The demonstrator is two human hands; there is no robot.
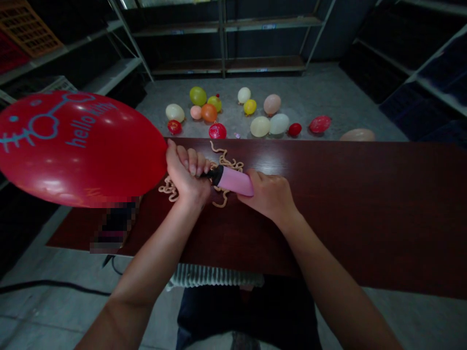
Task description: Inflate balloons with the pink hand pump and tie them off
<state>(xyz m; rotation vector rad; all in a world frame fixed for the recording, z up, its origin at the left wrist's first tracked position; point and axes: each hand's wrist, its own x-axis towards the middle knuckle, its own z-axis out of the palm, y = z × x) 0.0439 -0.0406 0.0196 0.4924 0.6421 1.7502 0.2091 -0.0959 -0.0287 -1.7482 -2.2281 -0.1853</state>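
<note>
A large inflated red balloon (91, 150) with blue "hello kitty" print fills the left side of the view. My left hand (189, 170) is closed around the balloon's neck, where it meets the black nozzle of a pink hand pump (235, 181). The fingers hide the join itself. My right hand (270, 197) grips the other end of the pump, which lies almost level above the table. Beneath the pump and my left hand, several thin beige uninflated balloons (228, 163) lie in a curly heap.
The dark red-brown table (365, 209) spans the view. A blurred-out dark object (116, 226) rests at its left end. Beyond the far edge, several inflated balloons (209, 113) lie on the grey floor, with metal shelving (222, 29) behind. A black cable (54, 284) runs at lower left.
</note>
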